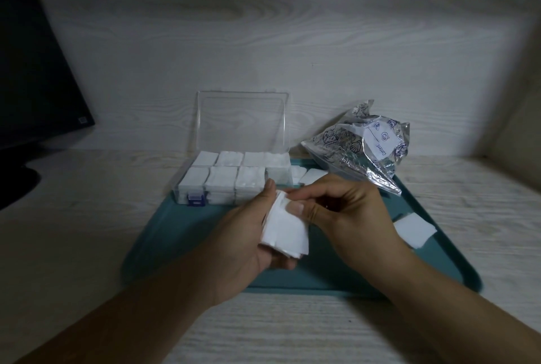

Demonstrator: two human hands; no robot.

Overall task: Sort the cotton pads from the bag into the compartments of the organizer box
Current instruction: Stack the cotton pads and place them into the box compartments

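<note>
White square cotton pads, stacked, gripped in left hand; right hand pinches their top edge. Clear plastic organizer box lies just beyond, nearer the left.

Pale wood-grain wall stood behind matching desk; dark monitor at left; light dim.

Over the teal tray, the left hand is gripping a stack of cotton pads while the right hand is pinching its top. The open organizer box, compartments filled, is sitting at the tray's far edge, with the crumpled bag at the far right corner.
</note>
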